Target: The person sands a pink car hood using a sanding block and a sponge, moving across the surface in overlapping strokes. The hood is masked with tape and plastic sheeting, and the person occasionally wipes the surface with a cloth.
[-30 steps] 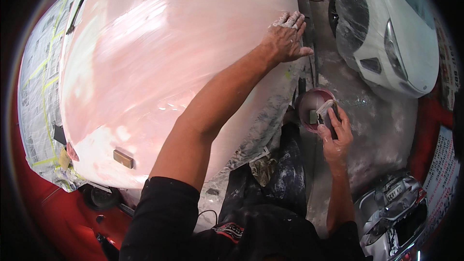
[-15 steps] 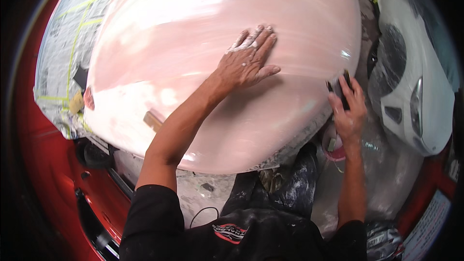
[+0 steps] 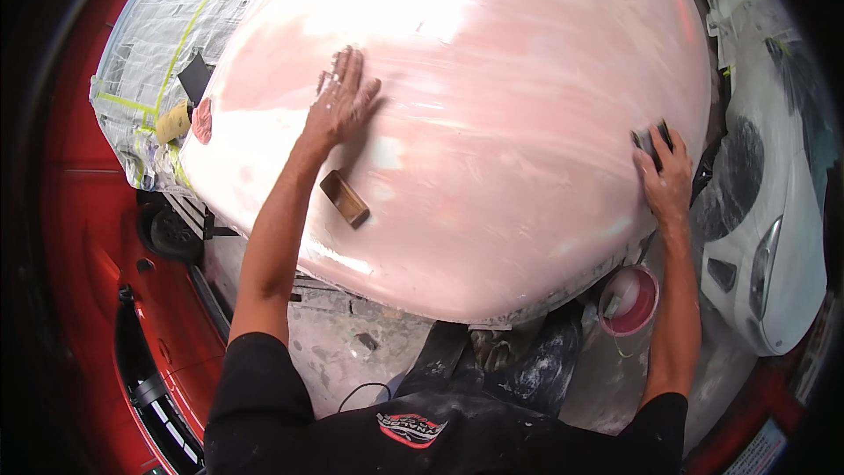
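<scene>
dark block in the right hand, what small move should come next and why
Probably slide the dark block leftward over the pink panel: the right hand holds it near the panel's right edge, with broad surface to its left.

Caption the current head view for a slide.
Over a pink panel: left hand empty, right hand gripping a dark block.

The pink panel (image 3: 519,185) mid-frame is smooth, glossy under the light and chalky-matt in patches. Wrinkled paper (image 3: 136,62) lies at upper left; the brown block (image 3: 345,200), left of centre, is perhaps wood. Lower left, red bodywork (image 3: 182,321) looks glossy.
</scene>
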A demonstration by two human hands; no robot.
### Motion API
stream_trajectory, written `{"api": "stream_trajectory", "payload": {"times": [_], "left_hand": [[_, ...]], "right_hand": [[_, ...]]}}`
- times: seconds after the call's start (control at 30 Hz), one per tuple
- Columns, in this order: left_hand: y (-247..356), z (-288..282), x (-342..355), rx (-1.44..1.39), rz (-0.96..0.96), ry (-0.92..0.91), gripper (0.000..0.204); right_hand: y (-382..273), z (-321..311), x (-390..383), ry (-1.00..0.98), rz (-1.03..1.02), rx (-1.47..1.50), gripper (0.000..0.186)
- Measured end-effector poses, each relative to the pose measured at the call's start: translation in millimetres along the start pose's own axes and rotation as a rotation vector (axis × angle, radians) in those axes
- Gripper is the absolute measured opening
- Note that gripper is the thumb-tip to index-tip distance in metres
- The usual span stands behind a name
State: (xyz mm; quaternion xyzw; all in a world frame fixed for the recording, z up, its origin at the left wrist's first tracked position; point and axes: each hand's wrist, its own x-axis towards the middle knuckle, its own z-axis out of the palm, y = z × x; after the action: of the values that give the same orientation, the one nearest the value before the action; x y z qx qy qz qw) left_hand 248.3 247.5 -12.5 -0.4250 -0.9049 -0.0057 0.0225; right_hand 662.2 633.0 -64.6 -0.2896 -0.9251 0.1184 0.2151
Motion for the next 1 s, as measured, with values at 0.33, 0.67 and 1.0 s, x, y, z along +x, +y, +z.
{"api": "stream_trajectory", "payload": {"times": [0.33,0.67,1.0], "left_hand": [[171,38,165,-0.196,0.078,0.181,0.108],[430,76,142,-0.524,0.599,0.131,0.088],[322,0,89,-1.086,0.159,0.065,0.048]], "right_hand": [[32,0,-25,0.107,0.020,0.009,0.051],[21,-3,-31,0.017,0.059,0.069,0.057],[-80,38,87,0.027,0.445,0.023,0.065]]}}
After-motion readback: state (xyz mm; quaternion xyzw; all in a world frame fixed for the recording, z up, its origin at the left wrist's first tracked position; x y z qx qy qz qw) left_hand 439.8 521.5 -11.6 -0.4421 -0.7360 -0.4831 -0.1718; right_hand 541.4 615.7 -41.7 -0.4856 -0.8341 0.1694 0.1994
